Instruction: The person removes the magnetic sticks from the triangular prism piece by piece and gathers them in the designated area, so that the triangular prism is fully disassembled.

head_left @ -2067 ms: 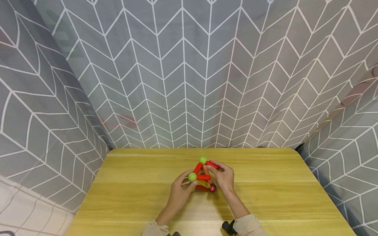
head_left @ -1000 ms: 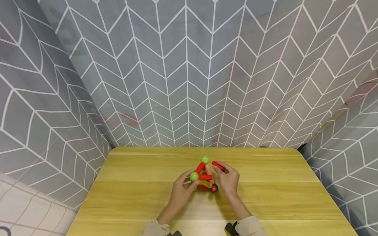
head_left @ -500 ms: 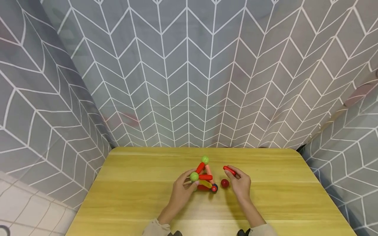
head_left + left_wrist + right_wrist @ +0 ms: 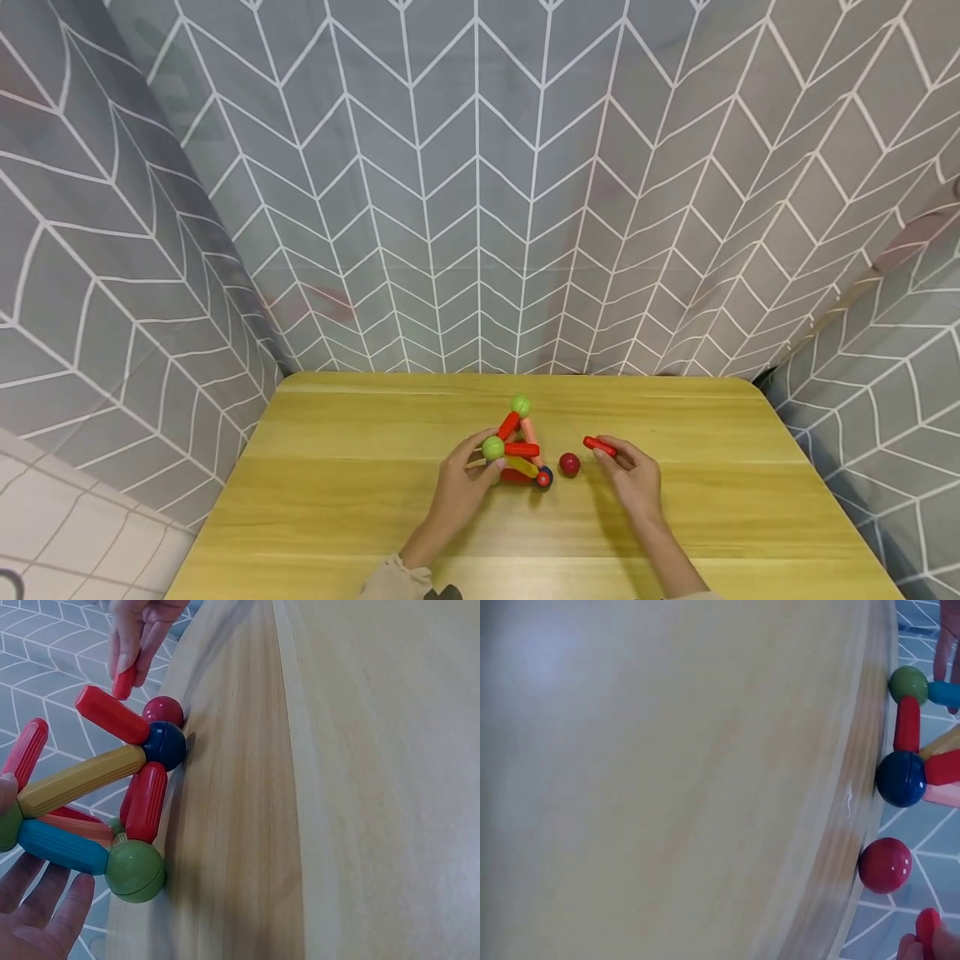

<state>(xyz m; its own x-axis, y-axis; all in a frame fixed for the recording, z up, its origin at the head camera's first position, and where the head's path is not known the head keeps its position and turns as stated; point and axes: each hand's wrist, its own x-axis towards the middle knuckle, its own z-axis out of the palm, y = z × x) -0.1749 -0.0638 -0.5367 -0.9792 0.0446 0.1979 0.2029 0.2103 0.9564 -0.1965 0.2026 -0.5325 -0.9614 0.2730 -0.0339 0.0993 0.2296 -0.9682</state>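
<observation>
1. Grip of the right hand (image 4: 636, 479): closed to a thumb-and-finger pinch on a loose red stick (image 4: 599, 446), right of frame center. Free end points left; looks clear of the table (image 4: 337, 500).
2. Grip of the left hand (image 4: 461, 479): curled round the left corner of the ball-and-stick frame (image 4: 521, 450). Thumb sits by the upper green ball (image 4: 492, 448), fingers under the blue stick (image 4: 64, 846).
3. Frame is around lower center of the head view, dark blue ball (image 4: 164, 745) at its right-hand corner.
4. Loose red ball (image 4: 569, 464) is on the table, just right of the blue one; right wrist view shows a gap.
5. Handling, my read: sticks are light, stiff, probably hard plastic. Ribbed sides should help against slip. Pinch mid-length, keep both ends free.
6. Balls look glossy and smooth, so slippery and prone to roll. Take the red one from both sides, no pushing from above.
7. Frame's weak point is likely the joints, not the parts. Probably pulls apart before anything breaks. Hold at a corner ball, or across ball plus stick; don't lift by a stick with a free end, e.g. the red one off the blue ball, upper left of the left wrist view.
</observation>
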